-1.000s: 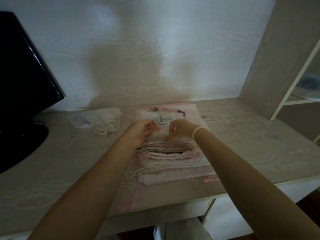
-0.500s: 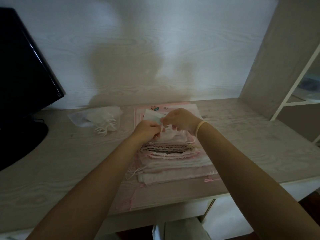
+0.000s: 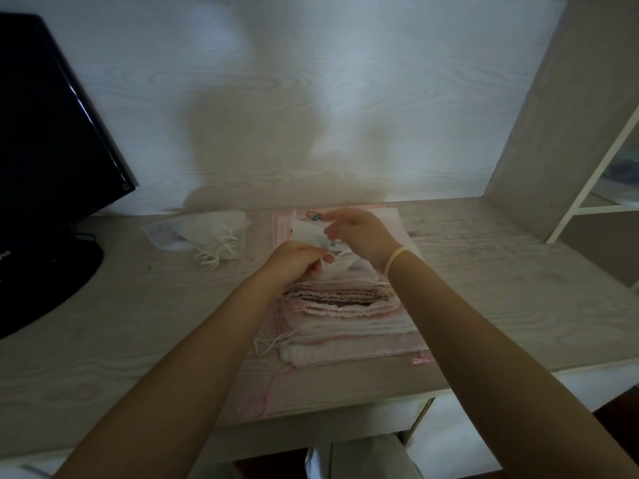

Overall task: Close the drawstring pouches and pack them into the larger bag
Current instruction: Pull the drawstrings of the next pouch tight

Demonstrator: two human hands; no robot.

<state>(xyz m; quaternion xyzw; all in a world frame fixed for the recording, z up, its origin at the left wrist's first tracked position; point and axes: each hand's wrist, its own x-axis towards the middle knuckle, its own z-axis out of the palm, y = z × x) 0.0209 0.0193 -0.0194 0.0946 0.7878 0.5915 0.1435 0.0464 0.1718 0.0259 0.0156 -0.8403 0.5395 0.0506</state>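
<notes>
We see a pale wood-grain desk (image 3: 103, 347) set against a white wood-grain wall panel (image 3: 311, 98) crossed by soft shadows. A black monitor (image 3: 45, 133) on its round stand (image 3: 45, 288) sits at the left; a grey upright panel (image 3: 560, 108) and white shelf frame (image 3: 594, 181) rise at the right. The light is dim.
</notes>
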